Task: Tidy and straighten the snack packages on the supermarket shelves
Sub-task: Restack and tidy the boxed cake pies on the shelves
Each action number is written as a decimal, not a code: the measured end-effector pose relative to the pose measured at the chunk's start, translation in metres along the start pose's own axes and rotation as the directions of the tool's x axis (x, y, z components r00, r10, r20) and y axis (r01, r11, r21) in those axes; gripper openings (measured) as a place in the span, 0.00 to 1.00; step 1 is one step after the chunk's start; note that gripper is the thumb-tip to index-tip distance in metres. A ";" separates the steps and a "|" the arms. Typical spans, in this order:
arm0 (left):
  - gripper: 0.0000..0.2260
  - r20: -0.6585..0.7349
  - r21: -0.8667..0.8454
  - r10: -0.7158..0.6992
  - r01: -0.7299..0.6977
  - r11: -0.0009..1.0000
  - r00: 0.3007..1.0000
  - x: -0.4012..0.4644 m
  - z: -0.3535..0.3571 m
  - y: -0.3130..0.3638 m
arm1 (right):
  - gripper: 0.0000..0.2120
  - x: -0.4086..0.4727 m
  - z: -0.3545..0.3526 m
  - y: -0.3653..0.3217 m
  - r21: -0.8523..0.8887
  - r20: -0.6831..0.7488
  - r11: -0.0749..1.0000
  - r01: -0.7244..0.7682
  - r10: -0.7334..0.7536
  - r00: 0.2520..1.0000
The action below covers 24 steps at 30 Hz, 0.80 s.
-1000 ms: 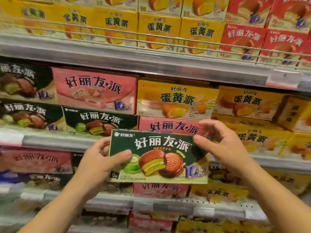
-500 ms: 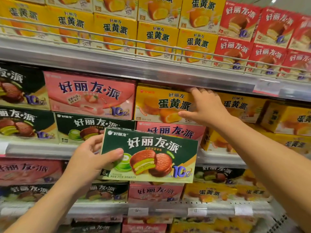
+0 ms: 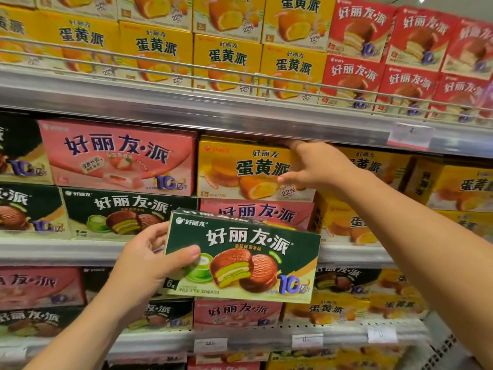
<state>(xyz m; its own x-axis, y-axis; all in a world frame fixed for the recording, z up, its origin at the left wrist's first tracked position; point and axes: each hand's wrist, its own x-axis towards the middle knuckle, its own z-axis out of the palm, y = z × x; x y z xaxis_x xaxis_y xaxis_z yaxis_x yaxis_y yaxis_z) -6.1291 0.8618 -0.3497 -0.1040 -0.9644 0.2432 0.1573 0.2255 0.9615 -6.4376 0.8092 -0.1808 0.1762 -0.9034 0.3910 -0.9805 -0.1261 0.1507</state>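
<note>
The left hand [image 3: 145,265] is gripping a dark green snack box [image 3: 241,256] by its left end, thumb on the front face, holding it out in front of the middle shelf [image 3: 66,252] rather than on it. The right hand [image 3: 316,166] is reaching to the yellow box [image 3: 240,166] on the top tier, fingers curled over its upper right corner and thumb on its front. The sorting step seems underway: the yellow box is sitting on a pink box [image 3: 256,212]. Next, it likely needs sliding or lifting clear, making room for regrouping.
</note>
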 end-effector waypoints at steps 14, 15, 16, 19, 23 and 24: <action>0.34 0.136 -0.022 -0.056 0.060 0.998 0.989 0.005 0.073 -0.026 | 0.36 -0.071 -0.002 0.064 0.000 -0.194 0.998 -0.068 0.067 0.979; 0.32 0.158 -0.029 -0.068 0.074 0.997 0.985 0.005 0.080 -0.029 | 0.36 -0.080 -0.004 0.070 0.003 -0.199 0.997 -0.081 0.080 0.977; 0.32 0.180 -0.033 -0.081 0.088 0.996 0.980 0.005 0.087 -0.032 | 0.36 -0.089 -0.007 0.076 0.008 -0.201 0.995 -0.099 0.098 0.975; 0.37 0.228 -0.035 -0.110 0.121 0.992 0.967 0.004 0.107 -0.039 | 0.36 -0.114 -0.015 0.094 0.019 -0.184 0.985 -0.173 0.173 0.967; 0.36 0.280 -0.035 -0.134 0.149 0.988 0.951 -0.001 0.137 -0.045 | 0.37 -0.141 -0.020 0.121 -0.011 -0.166 0.980 -0.198 0.194 0.967; 0.35 0.285 -0.029 -0.131 0.145 0.989 0.950 -0.003 0.147 -0.046 | 0.37 -0.147 -0.021 0.130 -0.026 -0.163 0.981 -0.194 0.187 0.969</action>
<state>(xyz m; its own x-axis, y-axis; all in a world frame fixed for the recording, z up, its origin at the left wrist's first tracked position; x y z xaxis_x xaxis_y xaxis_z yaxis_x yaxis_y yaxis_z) -6.2804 0.8745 -0.3754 -0.3990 -0.9060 0.1415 0.1685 0.0792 0.9825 -6.5893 0.9336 -0.1998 0.0012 -0.8321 0.5547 -0.9935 0.0623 0.0956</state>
